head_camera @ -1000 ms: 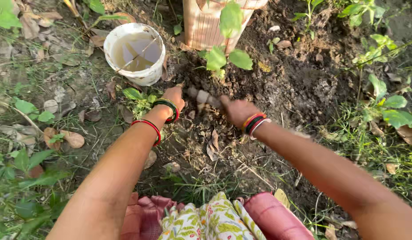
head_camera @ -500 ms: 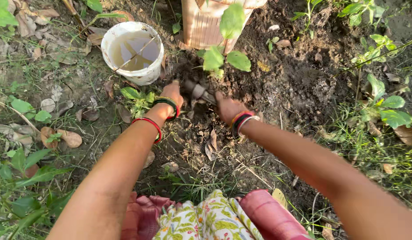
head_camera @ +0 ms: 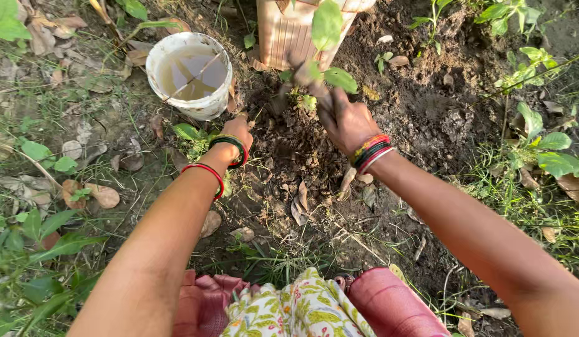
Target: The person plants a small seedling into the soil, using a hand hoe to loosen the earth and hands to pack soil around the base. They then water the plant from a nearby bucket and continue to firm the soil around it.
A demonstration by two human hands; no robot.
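My right hand (head_camera: 347, 122), with coloured bangles at the wrist, is shut on a small digging tool (head_camera: 305, 73). The tool points up and left, is blurred, and sits over the base of a young sapling (head_camera: 339, 78) with broad green leaves. My left hand (head_camera: 239, 130), also in bangles, rests on the dark loose soil (head_camera: 302, 150) just left of the sapling. Its fingers are turned down and hidden. The two hands are apart.
A white bucket (head_camera: 205, 107) of muddy water with a stick in it stands at the upper left. A tan woven guard (head_camera: 283, 37) stands behind the sapling. Grass, dry leaves and weeds ring the dug patch. My floral cloth (head_camera: 289, 309) lies at the bottom.
My right hand has lifted the tool up and away from the soil toward the sapling's leaves. The left hand has stayed on the ground.
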